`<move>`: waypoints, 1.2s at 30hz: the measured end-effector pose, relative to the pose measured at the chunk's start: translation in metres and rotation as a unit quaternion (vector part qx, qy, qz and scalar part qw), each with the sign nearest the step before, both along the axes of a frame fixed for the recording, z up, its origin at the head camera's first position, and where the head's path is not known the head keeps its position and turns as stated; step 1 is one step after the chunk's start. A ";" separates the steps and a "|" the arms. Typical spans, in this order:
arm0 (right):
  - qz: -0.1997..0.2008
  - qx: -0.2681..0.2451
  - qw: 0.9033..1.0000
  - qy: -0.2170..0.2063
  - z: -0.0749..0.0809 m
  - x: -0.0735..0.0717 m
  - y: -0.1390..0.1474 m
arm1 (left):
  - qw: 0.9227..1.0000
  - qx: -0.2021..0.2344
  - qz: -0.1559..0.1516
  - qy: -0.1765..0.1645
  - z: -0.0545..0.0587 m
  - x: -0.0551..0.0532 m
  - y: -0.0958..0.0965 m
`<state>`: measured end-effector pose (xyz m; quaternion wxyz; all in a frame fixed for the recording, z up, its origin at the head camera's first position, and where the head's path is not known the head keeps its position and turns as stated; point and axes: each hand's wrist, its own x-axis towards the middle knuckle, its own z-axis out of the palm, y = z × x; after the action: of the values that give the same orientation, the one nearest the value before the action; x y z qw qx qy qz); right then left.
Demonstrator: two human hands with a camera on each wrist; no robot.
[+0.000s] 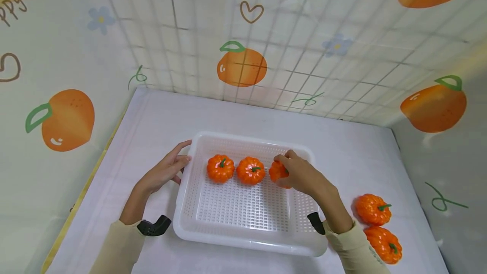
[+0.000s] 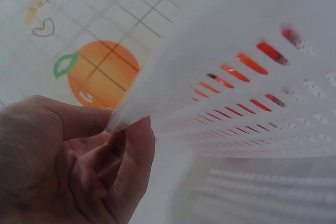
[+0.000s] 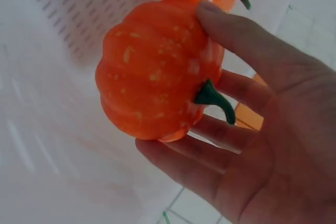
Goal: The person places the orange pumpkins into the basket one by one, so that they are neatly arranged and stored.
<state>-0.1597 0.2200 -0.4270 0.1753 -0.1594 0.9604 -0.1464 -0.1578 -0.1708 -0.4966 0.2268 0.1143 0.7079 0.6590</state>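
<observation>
A white perforated plastic basket (image 1: 243,212) sits in the middle of the table. My left hand (image 1: 162,173) pinches its left rim between thumb and fingers, as the left wrist view shows close up. Inside the basket, a small orange toy pumpkin (image 1: 220,168) with a green stem stands at the left, beside a second pumpkin (image 1: 249,171). To the right of them, my right hand (image 1: 304,176) grips a third pumpkin (image 3: 152,72), its thumb on one side and its fingers on the other. In the head view the hand covers part of that pumpkin.
Two more orange pumpkins, an upper one (image 1: 370,209) and a lower one (image 1: 382,244), lie on the white tablecloth (image 1: 171,109) right of the basket, the lower one close to my right sleeve (image 1: 351,248). A fruit-printed curtain (image 1: 198,45) borders the table's back and sides.
</observation>
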 end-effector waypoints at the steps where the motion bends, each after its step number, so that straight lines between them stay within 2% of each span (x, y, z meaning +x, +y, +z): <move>1: 0.005 0.005 1.000 0.002 -0.002 0.000 -0.001 | 1.000 0.001 -0.001 0.000 0.000 0.000 0.000; 6: 0.030 0.037 0.999 0.021 -0.006 -0.002 -0.007 | 1.000 0.002 0.002 0.001 0.003 0.001 0.000; 11: 0.036 0.061 0.997 0.011 -0.006 -0.002 -0.013 | 1.000 0.000 0.001 0.002 0.002 0.001 0.001; 21: 0.045 0.071 0.996 0.026 -0.009 -0.002 -0.014 | 1.000 0.000 0.003 0.002 0.000 0.000 0.001; 28: 0.032 0.039 0.998 0.027 -0.002 0.003 -0.011 | 1.000 -0.003 0.004 -0.002 0.001 0.001 0.002; 36: -0.006 0.025 0.997 0.075 0.017 0.006 0.001 | 1.000 0.000 0.002 -0.002 0.001 0.001 0.002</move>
<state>-0.1538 0.2207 -0.4104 0.1059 -0.1594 0.9752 -0.1109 -0.1566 -0.1689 -0.4952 0.2268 0.1114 0.7076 0.6599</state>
